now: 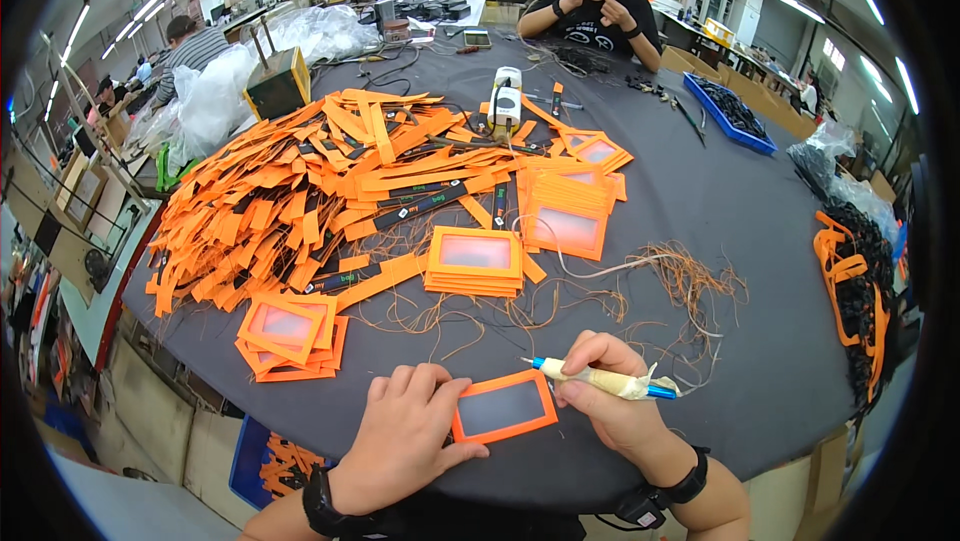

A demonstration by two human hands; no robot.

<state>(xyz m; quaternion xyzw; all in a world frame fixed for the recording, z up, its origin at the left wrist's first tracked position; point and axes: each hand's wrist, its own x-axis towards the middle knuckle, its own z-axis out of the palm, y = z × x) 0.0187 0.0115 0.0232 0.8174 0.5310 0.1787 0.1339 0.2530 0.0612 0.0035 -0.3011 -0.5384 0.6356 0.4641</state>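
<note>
Near the table's front edge lies an orange-framed clear-window piece (pixel 503 408), slightly tilted. My left hand (pixel 400 433) holds it by its left end, fingers over the top corner and thumb along the lower edge. My right hand (pixel 622 419) grips a blue pen-shaped tool (pixel 610 381) wrapped in pale tape. Its thin metal tip points left, just above the piece's upper edge. Beyond my hands sit a neat stack of orange window frames (pixel 474 259), a looser stack (pixel 290 333) to the left and another stack (pixel 570 211) farther back.
A big heap of orange and black strips (pixel 290 191) covers the table's left. Loose orange threads (pixel 690 281) lie right of centre, near a pale cord. A white cased device (pixel 506 101) stands behind. Farther off are a blue tray (pixel 730 113) and a seated person (pixel 595 16).
</note>
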